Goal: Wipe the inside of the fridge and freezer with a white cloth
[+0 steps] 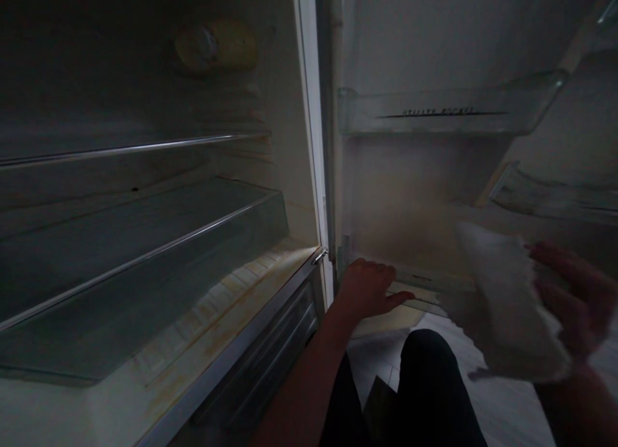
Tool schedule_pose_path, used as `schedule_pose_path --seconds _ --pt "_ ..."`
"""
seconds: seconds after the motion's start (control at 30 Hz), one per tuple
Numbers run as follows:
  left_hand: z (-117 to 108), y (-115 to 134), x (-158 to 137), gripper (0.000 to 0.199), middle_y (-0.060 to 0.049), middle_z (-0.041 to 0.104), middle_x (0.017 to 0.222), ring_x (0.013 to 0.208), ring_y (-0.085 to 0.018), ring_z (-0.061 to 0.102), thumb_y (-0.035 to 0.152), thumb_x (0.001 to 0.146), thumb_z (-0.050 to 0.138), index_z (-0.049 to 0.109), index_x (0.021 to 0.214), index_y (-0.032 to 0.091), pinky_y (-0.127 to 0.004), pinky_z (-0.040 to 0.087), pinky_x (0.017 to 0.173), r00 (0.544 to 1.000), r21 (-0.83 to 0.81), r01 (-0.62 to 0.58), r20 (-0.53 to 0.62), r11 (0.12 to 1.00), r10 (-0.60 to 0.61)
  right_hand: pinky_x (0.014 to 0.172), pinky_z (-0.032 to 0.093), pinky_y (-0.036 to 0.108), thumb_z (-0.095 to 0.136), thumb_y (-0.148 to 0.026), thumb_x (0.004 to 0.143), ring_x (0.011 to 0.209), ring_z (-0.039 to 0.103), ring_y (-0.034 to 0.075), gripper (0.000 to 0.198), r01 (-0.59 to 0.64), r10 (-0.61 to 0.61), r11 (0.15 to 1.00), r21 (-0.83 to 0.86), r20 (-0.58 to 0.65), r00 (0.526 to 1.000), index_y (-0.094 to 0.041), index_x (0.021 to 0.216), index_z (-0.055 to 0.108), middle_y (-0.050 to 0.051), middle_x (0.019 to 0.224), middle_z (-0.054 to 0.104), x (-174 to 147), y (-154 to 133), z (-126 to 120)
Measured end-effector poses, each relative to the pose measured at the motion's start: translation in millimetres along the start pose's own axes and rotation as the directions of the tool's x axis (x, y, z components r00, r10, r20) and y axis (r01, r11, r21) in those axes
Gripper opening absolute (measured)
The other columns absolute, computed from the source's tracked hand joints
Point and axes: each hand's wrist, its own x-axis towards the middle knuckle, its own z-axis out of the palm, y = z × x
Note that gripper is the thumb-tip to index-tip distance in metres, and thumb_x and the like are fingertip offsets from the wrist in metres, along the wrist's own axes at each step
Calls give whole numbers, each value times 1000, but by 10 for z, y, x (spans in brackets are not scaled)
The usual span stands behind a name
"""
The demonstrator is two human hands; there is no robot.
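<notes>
My left hand is at the hinge-side end of the lowest door shelf, fingers over its clear front rim and thumb outside. At the right, blurred by motion, my right hand holds a whitish cloth with ragged edges. The cloth hangs in front of the lower part of the open fridge door. Part of the low shelf is hidden behind it.
On the left, the fridge interior has a glass shelf, a clear drawer and a stained floor ledge. A yellowish jar-like object is higher up. Another door shelf sits above my hands. My knees are below.
</notes>
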Motion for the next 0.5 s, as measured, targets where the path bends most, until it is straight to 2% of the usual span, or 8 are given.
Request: schedule_pose_path --seconds 0.07,0.13,0.27,0.33,0.4,0.5 --pt "11 34 16 57 -4 72 78 77 -23 69 74 88 48 67 87 20 -37 48 73 1000 7 14 15 1000 -15 112 39 57 55 -24 89 135 49 34 32 97 -97 995 -18 1 995 -31 120 57 10 138 54 156 -123 119" --pt "38 77 38 50 -5 73 82 79 -24 70 67 89 54 67 91 20 -38 49 74 999 16 29 22 999 -29 111 39 57 53 -18 86 134 50 37 32 146 -145 988 -42 35 989 -24 117 59 14 138 53 155 -238 207" --pt "105 139 93 42 -6 75 88 84 -24 71 59 90 58 67 95 19 -38 50 77 999 11 22 -36 1000 -21 102 43 58 53 -16 85 127 51 39 32 78 -77 991 -104 21 997 -18 114 65 18 136 51 -71 -357 252" --pt "127 146 115 39 -6 74 88 85 -24 71 57 90 59 67 95 19 -37 50 77 999 2 6 -51 1000 -6 99 44 57 57 -18 86 116 55 38 30 27 -23 985 -168 27 999 -17 113 69 18 126 55 -164 -366 224" --pt "136 141 129 42 -6 74 88 84 -24 71 59 91 56 67 94 19 -37 50 76 999 -4 -4 -47 1000 4 95 45 53 60 -19 87 102 57 33 29 -11 16 975 -220 23 1000 -15 112 72 16 110 58 -195 -348 188" --pt "135 122 132 51 -7 75 88 84 -24 71 65 93 49 68 95 18 -37 50 74 999 8 -19 -36 1000 19 80 49 38 57 -20 91 83 57 23 27 -29 40 982 -188 57 998 -14 111 74 11 93 56 -103 -279 155"
